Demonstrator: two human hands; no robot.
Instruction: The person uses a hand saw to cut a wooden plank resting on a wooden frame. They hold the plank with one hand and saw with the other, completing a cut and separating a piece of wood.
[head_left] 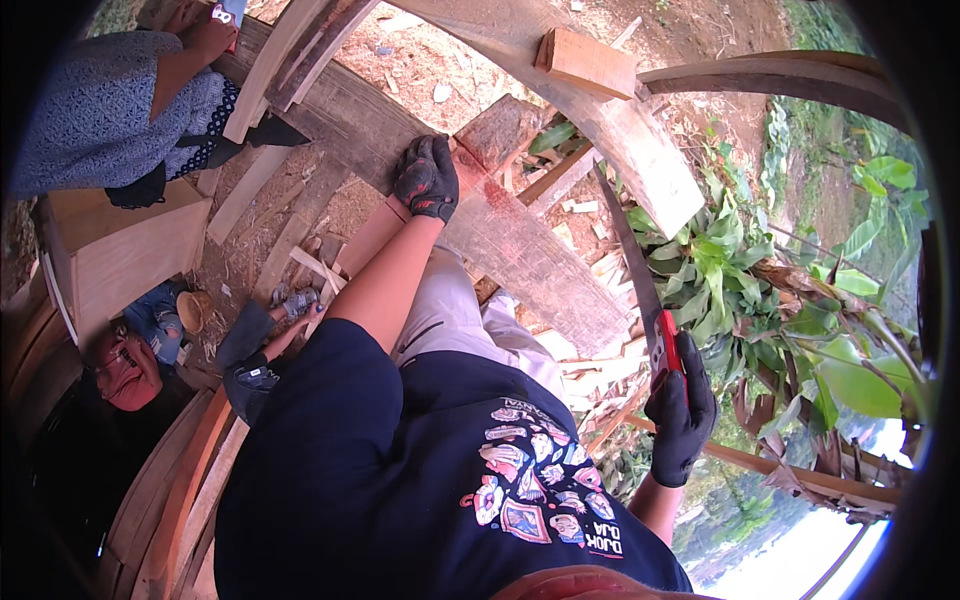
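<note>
My left hand [427,180], in a black glove, is closed over a reddish-brown wooden board [375,236]. That board lies crosswise over a long, weathered plank [545,262] in front of my legs; its far end [500,132] shows beyond the hand. In my right hand [684,412], also gloved in black, is a hand saw by its red handle [670,340]. The saw's blade [630,250] points up and away, apart from the board, beside the green leaves. Fingers of the left hand are partly hidden from view.
A thick beam [640,150] runs across the far side, with a wood block [588,62] on it. Leafy plants [720,260] stand at right. Shavings and offcuts [610,385] cover the ground. At left are a person in patterned clothing [110,110], others seated, and a wooden box [130,245].
</note>
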